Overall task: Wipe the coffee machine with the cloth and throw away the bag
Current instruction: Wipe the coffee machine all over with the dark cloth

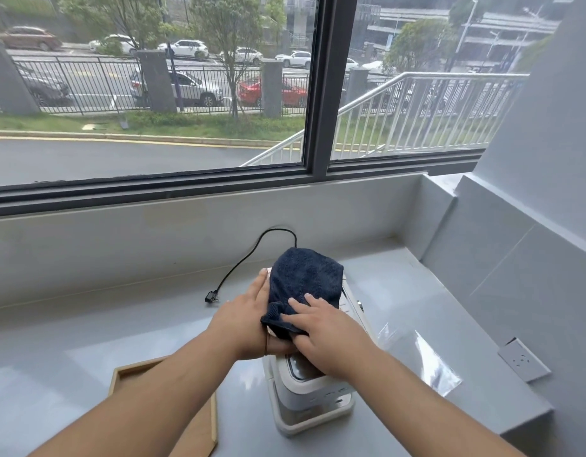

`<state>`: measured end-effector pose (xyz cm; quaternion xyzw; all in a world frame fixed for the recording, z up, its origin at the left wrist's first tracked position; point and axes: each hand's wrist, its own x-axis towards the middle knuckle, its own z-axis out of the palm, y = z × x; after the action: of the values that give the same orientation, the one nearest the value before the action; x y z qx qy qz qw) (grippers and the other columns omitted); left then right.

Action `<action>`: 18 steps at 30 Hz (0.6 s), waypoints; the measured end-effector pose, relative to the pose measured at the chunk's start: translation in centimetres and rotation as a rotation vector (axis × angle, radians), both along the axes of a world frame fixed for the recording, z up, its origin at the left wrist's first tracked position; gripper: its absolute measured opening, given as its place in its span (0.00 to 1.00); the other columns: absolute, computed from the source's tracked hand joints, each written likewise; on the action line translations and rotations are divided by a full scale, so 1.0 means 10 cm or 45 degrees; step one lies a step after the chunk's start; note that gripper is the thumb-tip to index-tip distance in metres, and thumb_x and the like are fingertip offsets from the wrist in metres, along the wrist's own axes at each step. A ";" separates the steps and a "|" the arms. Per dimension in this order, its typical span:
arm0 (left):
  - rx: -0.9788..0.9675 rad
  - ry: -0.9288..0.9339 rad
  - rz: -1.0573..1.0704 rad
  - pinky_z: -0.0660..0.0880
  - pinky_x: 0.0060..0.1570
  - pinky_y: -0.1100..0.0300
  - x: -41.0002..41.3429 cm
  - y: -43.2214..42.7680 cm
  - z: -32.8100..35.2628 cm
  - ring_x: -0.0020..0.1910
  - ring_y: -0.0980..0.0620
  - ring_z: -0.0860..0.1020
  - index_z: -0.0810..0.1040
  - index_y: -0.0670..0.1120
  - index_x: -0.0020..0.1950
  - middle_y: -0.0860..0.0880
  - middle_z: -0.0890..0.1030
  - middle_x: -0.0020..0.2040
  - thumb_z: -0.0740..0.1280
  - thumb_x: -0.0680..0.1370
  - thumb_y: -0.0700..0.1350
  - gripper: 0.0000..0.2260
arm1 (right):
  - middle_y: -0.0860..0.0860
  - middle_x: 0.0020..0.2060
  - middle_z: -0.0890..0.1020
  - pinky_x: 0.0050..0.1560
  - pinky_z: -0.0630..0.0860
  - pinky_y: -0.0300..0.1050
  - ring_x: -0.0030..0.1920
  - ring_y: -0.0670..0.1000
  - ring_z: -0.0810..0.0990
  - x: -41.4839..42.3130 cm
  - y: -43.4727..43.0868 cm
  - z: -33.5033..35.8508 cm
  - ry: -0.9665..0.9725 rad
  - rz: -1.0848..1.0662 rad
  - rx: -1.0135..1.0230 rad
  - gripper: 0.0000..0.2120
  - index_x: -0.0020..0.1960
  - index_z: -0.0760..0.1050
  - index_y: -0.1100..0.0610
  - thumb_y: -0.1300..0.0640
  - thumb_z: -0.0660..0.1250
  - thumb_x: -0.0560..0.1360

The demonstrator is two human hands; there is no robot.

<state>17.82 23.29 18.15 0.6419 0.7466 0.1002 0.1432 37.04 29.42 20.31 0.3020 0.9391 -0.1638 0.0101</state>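
coffee machine [309,395] top: hidden under cloth [305,285] (and both hands) | tray [199,433]: arm-covered

cloth [305,282] lies on the coffee machine [309,395]; tray [199,433] left of it, bag [427,361] right, plug [212,297] behind-left.

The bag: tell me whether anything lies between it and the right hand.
Nothing visible does. The clear bag lies flat on the counter, right of the coffee machine. The right hand presses the cloth on top; open counter separates them.
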 end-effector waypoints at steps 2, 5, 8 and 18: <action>-0.016 0.060 -0.004 0.70 0.71 0.47 -0.02 0.01 -0.03 0.79 0.48 0.67 0.38 0.56 0.86 0.53 0.41 0.87 0.62 0.56 0.82 0.66 | 0.47 0.82 0.62 0.80 0.49 0.47 0.82 0.54 0.56 0.09 -0.07 -0.01 0.024 -0.026 -0.023 0.27 0.79 0.67 0.43 0.54 0.58 0.81; -0.006 0.167 -0.065 0.46 0.83 0.42 -0.01 0.02 -0.09 0.86 0.50 0.45 0.41 0.50 0.86 0.51 0.43 0.87 0.54 0.58 0.87 0.67 | 0.44 0.82 0.62 0.80 0.48 0.43 0.82 0.52 0.56 0.22 -0.14 -0.02 0.063 -0.063 -0.014 0.26 0.80 0.67 0.44 0.54 0.57 0.82; 0.049 0.182 -0.171 0.39 0.83 0.48 -0.03 0.06 -0.16 0.85 0.53 0.38 0.42 0.50 0.87 0.52 0.43 0.87 0.54 0.62 0.87 0.64 | 0.44 0.82 0.63 0.79 0.48 0.41 0.82 0.51 0.56 0.36 -0.21 -0.03 0.078 -0.064 0.006 0.24 0.80 0.67 0.46 0.53 0.57 0.84; -0.027 0.232 -0.322 0.35 0.81 0.45 -0.06 0.16 -0.20 0.84 0.52 0.34 0.39 0.50 0.86 0.52 0.36 0.86 0.56 0.62 0.87 0.65 | 0.42 0.81 0.62 0.75 0.33 0.35 0.83 0.48 0.55 0.80 -0.47 -0.14 0.080 -0.053 0.044 0.28 0.80 0.66 0.44 0.51 0.58 0.80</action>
<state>17.23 24.91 16.16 0.7357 0.6707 0.0149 0.0930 45.09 24.73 18.87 0.3162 0.9352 -0.1570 -0.0282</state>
